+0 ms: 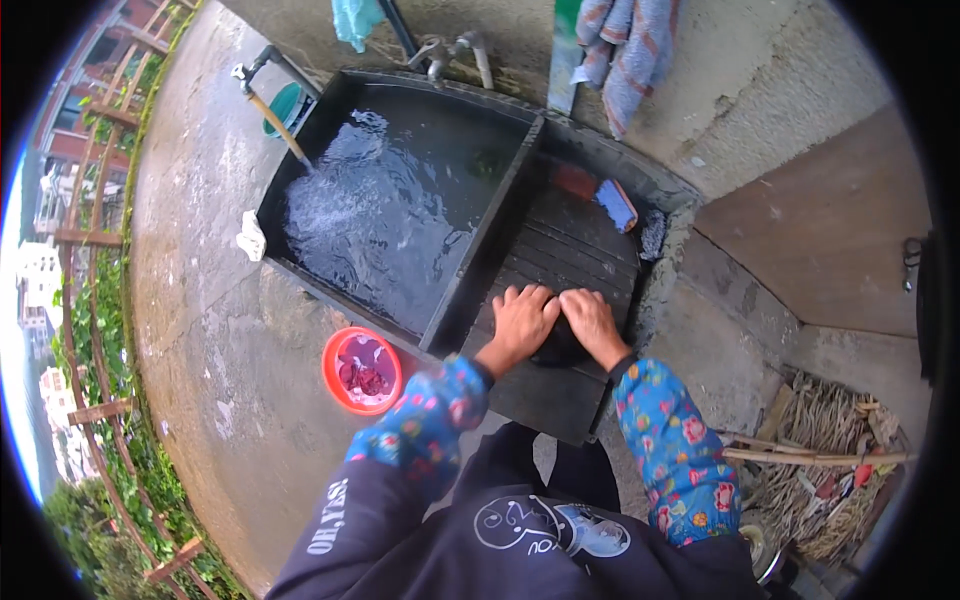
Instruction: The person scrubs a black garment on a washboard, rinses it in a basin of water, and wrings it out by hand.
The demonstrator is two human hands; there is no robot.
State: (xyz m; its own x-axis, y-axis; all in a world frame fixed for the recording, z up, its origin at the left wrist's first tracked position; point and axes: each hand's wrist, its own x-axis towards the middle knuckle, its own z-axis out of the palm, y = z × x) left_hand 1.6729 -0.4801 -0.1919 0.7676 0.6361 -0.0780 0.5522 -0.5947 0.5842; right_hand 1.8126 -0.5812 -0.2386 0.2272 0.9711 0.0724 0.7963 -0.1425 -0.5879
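Observation:
My left hand (522,324) and my right hand (593,322) meet over the lower half of a dark ridged washboard slab (540,265). Their thumbs are close together and their fingers curl over a black, cloth-like bundle (560,348), which is mostly hidden under them. Both forearms wear blue flowered sleeve covers. Beyond the hands, at the slab's far end, lie a blue-topped scrubbing brush (617,206) and a reddish-brown block (573,181). A grey mesh-like scrubber (653,236) rests on the right ledge.
Left of the slab, a hose (282,128) pours into a water-filled stone basin (486,243). A red bucket (328,376) with soaking cloth stands below its near side. A striped towel (630,55) hangs on the wall. To the right are a wooden panel (820,230) and dry stalks (825,475).

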